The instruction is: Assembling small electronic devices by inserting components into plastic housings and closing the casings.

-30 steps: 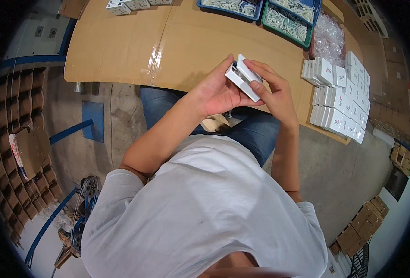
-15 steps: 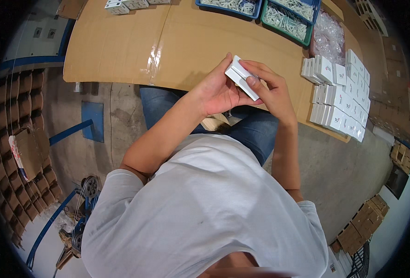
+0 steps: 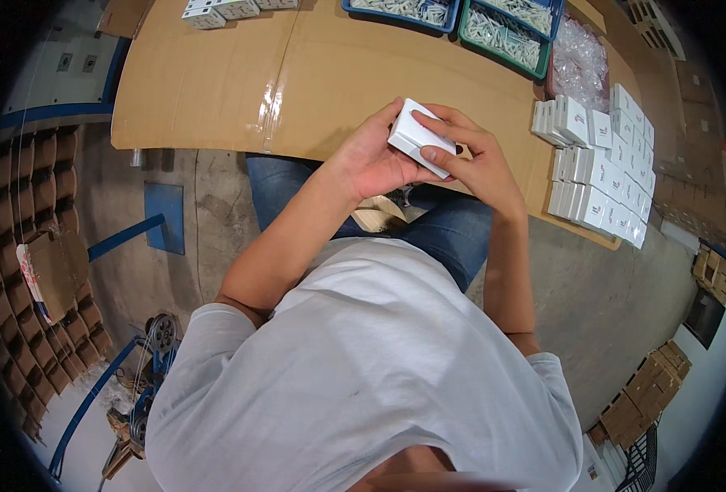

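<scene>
Between both hands I hold a small white box [image 3: 418,135], tilted, above the near edge of the cardboard-covered table [image 3: 215,90]. My left hand [image 3: 373,160] cups it from the left and below, fingers closed round its side. From the right, my right hand [image 3: 473,160] grips it, with the thumb on its near side and the fingers over its top face. A seam or step runs along the box's near side. Parts of the box lie hidden behind my fingers.
Stacked white boxes [image 3: 609,176] stand at the table's right edge. Behind them is a red bin of clear plastic bags [image 3: 578,61]. Green [image 3: 500,49] and blue [image 3: 402,18] trays hold many small white pieces. More white boxes [image 3: 236,8] sit at the far left.
The white box has turned in my hands so its broad top face shows more. My right fingers have shifted over that face. Both hands have moved slightly left.
</scene>
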`<state>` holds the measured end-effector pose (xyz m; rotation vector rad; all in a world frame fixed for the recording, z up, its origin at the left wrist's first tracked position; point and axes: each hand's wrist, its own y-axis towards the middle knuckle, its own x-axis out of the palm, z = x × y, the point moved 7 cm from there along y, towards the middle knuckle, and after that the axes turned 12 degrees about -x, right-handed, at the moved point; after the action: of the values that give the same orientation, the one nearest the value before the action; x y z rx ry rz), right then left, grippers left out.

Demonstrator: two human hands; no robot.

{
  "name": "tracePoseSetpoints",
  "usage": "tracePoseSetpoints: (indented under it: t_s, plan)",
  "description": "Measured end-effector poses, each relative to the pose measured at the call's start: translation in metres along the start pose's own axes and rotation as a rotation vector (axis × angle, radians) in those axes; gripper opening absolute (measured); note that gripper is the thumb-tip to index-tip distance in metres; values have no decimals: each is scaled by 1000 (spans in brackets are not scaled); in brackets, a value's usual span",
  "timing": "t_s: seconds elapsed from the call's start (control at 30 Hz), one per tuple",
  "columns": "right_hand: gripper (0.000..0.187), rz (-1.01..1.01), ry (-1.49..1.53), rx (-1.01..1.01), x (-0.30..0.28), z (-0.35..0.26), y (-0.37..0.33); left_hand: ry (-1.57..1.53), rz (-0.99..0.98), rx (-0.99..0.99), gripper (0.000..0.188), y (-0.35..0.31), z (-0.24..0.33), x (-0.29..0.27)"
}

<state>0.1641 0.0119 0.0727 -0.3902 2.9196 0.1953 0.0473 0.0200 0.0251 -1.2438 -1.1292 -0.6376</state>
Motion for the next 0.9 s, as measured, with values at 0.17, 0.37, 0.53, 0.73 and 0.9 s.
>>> tracePoseSetpoints:
  t_s: [0.17,0.37,0.53,0.73,0.9]
  plan:
    - [47,-19,-1,-38,4,-10,2,8,-39,-59,64,0,2,4]
    - [48,-3,-16,-143,3,-8,1,121,121,-23,67,-2,-2,4]
    - [49,16,-67,-163,0,-1,-2,82,130,-35,69,-2,-4,-2]
    - [50,25,-87,-177,1,-1,-2,122,181,-26,70,1,-5,-1]
    - [50,8,-76,-175,2,-2,1,125,211,-23,68,-2,-4,1]
